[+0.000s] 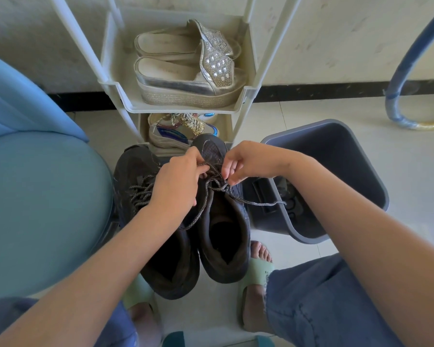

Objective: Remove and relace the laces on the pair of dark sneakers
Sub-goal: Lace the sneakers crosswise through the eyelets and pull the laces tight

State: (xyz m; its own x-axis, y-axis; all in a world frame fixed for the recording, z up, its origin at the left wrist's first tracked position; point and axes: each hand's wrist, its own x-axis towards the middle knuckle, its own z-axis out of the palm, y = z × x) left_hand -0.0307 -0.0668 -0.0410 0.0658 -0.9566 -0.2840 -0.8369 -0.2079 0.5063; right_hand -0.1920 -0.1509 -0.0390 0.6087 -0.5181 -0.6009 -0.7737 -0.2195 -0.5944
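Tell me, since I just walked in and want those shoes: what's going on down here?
A seated person is working on the right-side sneaker, which stands beside the grey bin. The left hand and right hand both pinch its lace up by the eyelets, and loose ends trail to both sides. The other sneaker, to its left, is laced. A white shoe rack stands behind.

It looked like a home, a corner by a wall. A white plastic shoe rack (180, 109) held silver platform sandals (185, 81). A grey plastic bin (336, 151) stood on the pale tiled floor (361, 116) near a blue upholstered seat (35, 196). The person wore green house slides (257, 271).
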